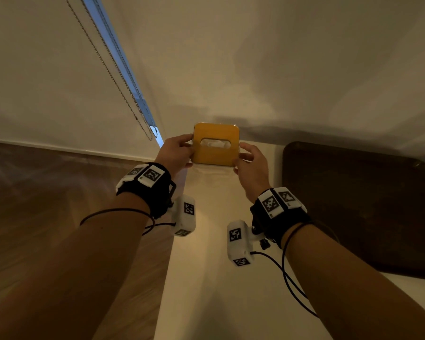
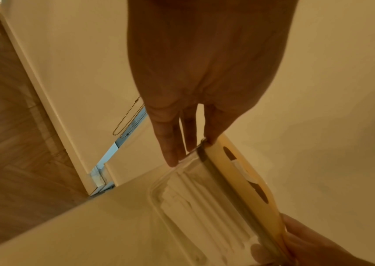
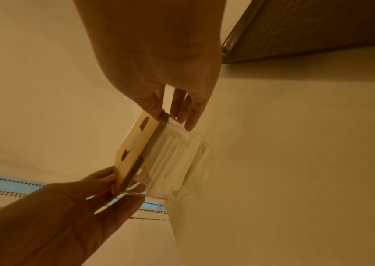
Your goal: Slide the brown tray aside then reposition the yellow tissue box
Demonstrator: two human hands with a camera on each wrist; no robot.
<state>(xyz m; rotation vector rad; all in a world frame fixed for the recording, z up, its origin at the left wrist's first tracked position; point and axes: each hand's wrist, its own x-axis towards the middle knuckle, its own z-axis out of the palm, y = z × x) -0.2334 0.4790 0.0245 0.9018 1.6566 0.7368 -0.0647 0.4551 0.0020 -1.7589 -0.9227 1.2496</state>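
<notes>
The yellow tissue box (image 1: pixel 214 155) has a yellow lid with a slot and a clear body full of white tissues. It stands at the far end of the white table (image 1: pixel 211 278), close to the wall. My left hand (image 1: pixel 179 152) pinches its left edge and my right hand (image 1: pixel 249 163) pinches its right edge. In the left wrist view my left hand (image 2: pixel 192 151) has its thumb on the lid and its fingers on the clear side of the box (image 2: pixel 234 180). The right wrist view shows my right hand (image 3: pixel 174 120) holding the box (image 3: pixel 136 144) likewise. The brown tray (image 1: pixel 358 207) lies flat to the right, apart from the box.
The table's left edge drops to a wooden floor (image 1: pixel 47 204). A white wall rises right behind the box. Bead chains (image 1: pixel 123 77) of a blind hang by a narrow window gap at the back left. Bare table top stretches between my forearms.
</notes>
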